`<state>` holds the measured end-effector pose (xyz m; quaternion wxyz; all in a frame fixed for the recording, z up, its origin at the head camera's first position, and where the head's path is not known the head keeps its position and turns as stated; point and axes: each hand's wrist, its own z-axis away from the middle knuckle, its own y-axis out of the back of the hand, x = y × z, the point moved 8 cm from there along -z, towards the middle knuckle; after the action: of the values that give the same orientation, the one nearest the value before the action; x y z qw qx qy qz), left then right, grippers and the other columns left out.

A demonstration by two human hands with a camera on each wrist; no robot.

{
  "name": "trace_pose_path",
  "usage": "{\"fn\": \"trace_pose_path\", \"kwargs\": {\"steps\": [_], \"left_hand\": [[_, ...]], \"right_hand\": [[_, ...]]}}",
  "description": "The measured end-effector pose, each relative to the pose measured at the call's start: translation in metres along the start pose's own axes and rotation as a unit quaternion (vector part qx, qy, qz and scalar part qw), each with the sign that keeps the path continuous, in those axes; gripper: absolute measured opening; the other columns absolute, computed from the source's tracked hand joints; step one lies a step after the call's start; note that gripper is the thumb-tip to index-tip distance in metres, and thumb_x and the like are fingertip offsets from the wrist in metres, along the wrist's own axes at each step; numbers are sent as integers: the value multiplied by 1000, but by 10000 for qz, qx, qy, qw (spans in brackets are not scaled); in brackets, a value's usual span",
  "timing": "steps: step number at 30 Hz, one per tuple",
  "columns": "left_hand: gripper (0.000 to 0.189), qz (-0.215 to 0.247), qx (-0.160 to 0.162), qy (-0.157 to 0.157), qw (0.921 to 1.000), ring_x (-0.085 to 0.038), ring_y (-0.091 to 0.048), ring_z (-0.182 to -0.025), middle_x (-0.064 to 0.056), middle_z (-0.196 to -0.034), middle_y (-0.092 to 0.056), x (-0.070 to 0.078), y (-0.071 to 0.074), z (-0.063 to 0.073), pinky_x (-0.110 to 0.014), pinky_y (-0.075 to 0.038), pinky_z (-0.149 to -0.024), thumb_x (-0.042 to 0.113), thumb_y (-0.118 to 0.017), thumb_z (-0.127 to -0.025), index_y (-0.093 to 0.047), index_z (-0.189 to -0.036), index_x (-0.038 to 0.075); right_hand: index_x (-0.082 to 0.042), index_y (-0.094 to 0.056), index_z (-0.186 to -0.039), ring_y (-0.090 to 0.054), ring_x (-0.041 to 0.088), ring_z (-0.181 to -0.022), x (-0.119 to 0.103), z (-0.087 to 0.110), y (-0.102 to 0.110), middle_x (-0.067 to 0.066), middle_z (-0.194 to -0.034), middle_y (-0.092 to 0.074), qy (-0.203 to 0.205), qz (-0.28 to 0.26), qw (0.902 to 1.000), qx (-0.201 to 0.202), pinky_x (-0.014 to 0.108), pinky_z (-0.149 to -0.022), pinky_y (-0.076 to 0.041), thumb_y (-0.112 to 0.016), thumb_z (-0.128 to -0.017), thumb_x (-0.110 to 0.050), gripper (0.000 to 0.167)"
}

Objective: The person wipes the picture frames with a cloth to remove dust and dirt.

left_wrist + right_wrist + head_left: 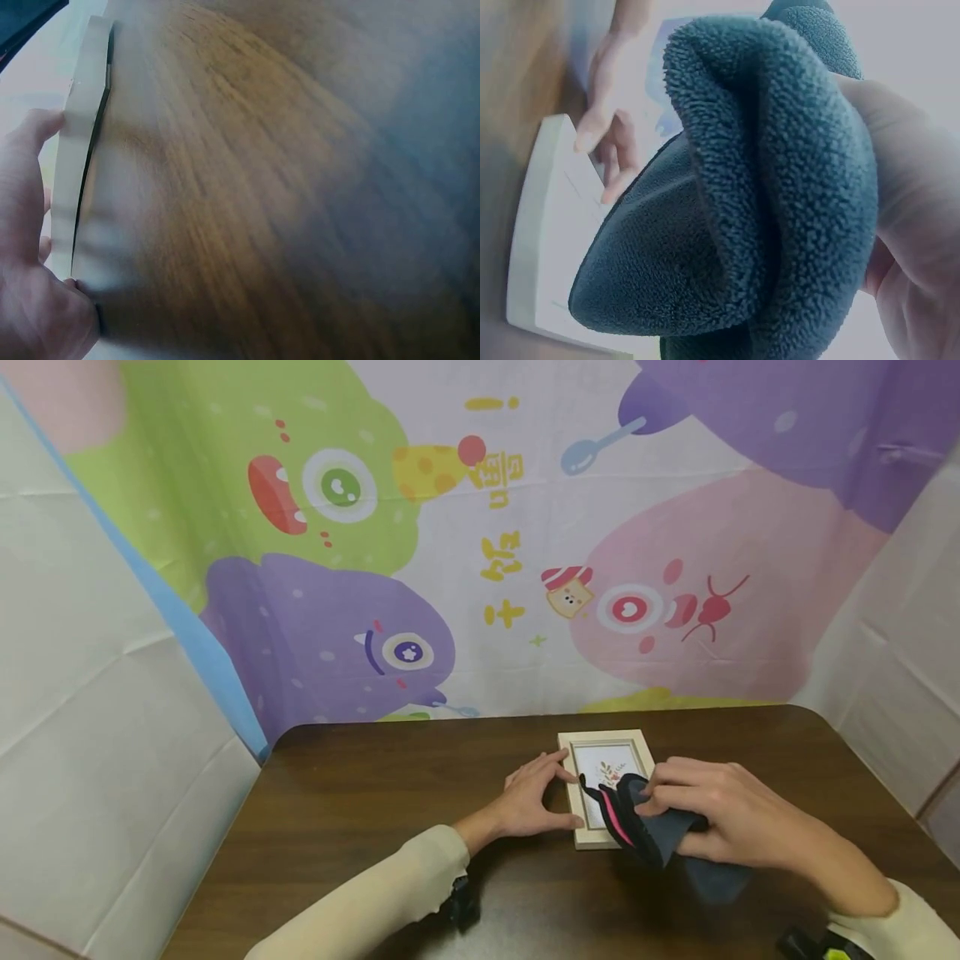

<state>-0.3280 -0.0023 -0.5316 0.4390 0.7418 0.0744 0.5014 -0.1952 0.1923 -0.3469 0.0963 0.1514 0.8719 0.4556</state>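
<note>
A cream picture frame [643, 745] with a small floral print lies on the table. My left hand [534, 797] touches its left border, thumb near the lower corner and fingers spread higher up. In the left wrist view, the side of the picture frame [79, 150] stands beside the left hand [30, 225]. My right hand [738, 810] grips a bunched dark grey-blue cloth [663, 827] with black edging and a pink stripe, over the frame's lower right part. The right wrist view shows the plush cloth [780, 172] close up, hiding much of the frame.
The dark brown wooden table [360, 835] has rounded back corners. Behind it hangs a printed curtain [510, 668] with cartoon monsters. Pale panels [97, 710] flank the table on both sides.
</note>
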Motion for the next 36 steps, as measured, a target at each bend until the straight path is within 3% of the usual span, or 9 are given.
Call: {"fn": "trace_pose_path", "kwargs": {"steps": [6,11,16,27,36], "left_hand": [[61,-30,-144,38,9999,-44,-30,-175,2,-188,-34,10,6,3,-79,-26,-132,51,-88,-89,-67,-139,23],[61,6,-202,90,9998,-44,-28,-175,1,-188,-33,11,7,3,-78,-25,-133,50,-89,-90,-67,-139,22],[58,59,-116,32,9999,-44,-29,-175,1,-187,-35,8,4,0,-79,-24,-133,48,-89,-91,-67,-138,22],[59,36,-145,19,9999,-44,-28,-175,0,-188,-34,6,3,1,-79,-24,-133,48,-89,-92,-66,-139,21],[61,40,-158,129,9998,-41,-27,-176,2,-188,-33,5,2,2,-77,-21,-136,47,-91,-90,-66,-140,22]], "right_hand": [[-27,-82,-113,-66,5,-95,17,2,9,-11,-108,-72,-216,489,9986,-58,19,-76,-59,-99,-71,-16,47],[-24,-83,-111,-65,5,-91,35,4,12,-11,-105,-72,-468,692,9965,6,20,-73,-56,-102,-72,-17,44],[-23,-83,-107,-65,7,-88,51,4,14,-11,-102,-73,-723,952,9928,84,24,-69,-56,-101,-58,-4,55],[-20,-86,-113,-68,13,-86,96,6,17,-4,-105,-79,-1622,1293,9783,11,40,-70,-62,-101,-68,-1,51],[-18,-86,-116,-78,28,-102,123,9,-3,4,-116,-82,-2038,1557,9659,-369,51,-73,-64,-93,-78,-1,42]]}}
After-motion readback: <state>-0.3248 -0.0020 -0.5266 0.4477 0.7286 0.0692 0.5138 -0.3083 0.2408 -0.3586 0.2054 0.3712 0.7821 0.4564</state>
